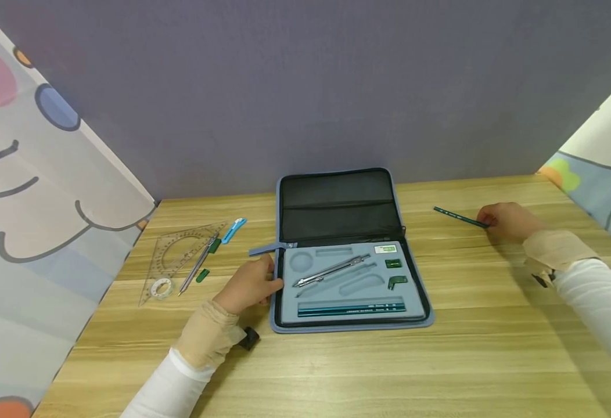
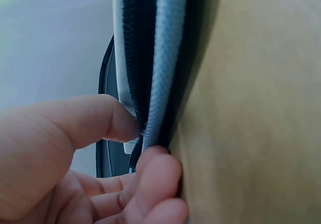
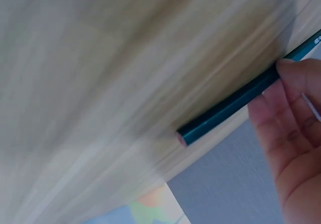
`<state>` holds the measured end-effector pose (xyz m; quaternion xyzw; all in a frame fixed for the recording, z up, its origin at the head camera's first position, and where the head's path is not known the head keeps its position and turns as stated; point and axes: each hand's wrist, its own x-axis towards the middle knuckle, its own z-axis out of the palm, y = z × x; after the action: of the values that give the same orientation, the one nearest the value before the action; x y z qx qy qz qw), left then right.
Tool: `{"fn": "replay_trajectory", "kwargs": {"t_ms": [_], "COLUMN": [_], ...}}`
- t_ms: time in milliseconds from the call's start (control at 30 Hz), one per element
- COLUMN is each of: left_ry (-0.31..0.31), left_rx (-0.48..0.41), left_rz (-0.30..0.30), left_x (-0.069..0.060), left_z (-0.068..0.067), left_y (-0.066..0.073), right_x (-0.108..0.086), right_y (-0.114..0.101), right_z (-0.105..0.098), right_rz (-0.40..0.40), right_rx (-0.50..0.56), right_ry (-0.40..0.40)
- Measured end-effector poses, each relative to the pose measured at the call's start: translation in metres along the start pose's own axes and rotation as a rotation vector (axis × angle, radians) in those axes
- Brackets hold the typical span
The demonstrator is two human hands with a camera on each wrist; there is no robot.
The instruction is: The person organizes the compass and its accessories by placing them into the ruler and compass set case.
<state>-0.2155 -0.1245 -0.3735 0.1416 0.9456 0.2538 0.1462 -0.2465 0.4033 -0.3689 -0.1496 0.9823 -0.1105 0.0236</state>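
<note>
The left hand [image 1: 248, 285] pinches the open case's [image 1: 337, 194] left edge, apparently to steady it, as the right hand [image 1: 509, 222] grips a pencil [image 1: 457, 216] toward one end, at the surface's [image 1: 473, 360] far right.

Room runs between case [image 1: 352, 330] and held pencil [image 1: 458, 216]; the grey partition [image 1: 337, 93] blocks the far side.

The wood-grain table [image 1: 368, 371] carries a zippered case [image 1: 338, 190] at the left hand [image 1: 247, 283], a set square [image 1: 155, 266] left of it, a utility knife [image 1: 234, 230] beyond.
</note>
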Motion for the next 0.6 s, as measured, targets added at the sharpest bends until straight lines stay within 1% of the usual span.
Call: {"fn": "replay_trajectory", "kwargs": {"t_ms": [100,167,367,500,600], "left_ry": [0.002,0.001,-0.005,-0.007,-0.008], "left_rx": [0.005,0.006,0.002,-0.005,-0.004], "left_rz": [0.001,0.001,0.001,-0.002,-0.002], "left_x": [0.0,0.0,0.0,0.001,0.001], "left_z": [0.0,0.0,0.0,0.0,0.0], "left_y": [0.001,0.001,0.0,-0.001,-0.002], "right_x": [0.0,-0.001,-0.001,-0.002,-0.003], "right_y": [0.0,-0.001,-0.003,-0.008,-0.014], "right_z": [0.0,0.0,0.0,0.001,0.002], "right_rz": [-0.036,-0.046,-0.07,-0.106,-0.186], "right_rx": [-0.016,-0.023,0.001,-0.016,-0.028], "right_ry": [0.006,0.0,-0.015,0.023,0.087]}}
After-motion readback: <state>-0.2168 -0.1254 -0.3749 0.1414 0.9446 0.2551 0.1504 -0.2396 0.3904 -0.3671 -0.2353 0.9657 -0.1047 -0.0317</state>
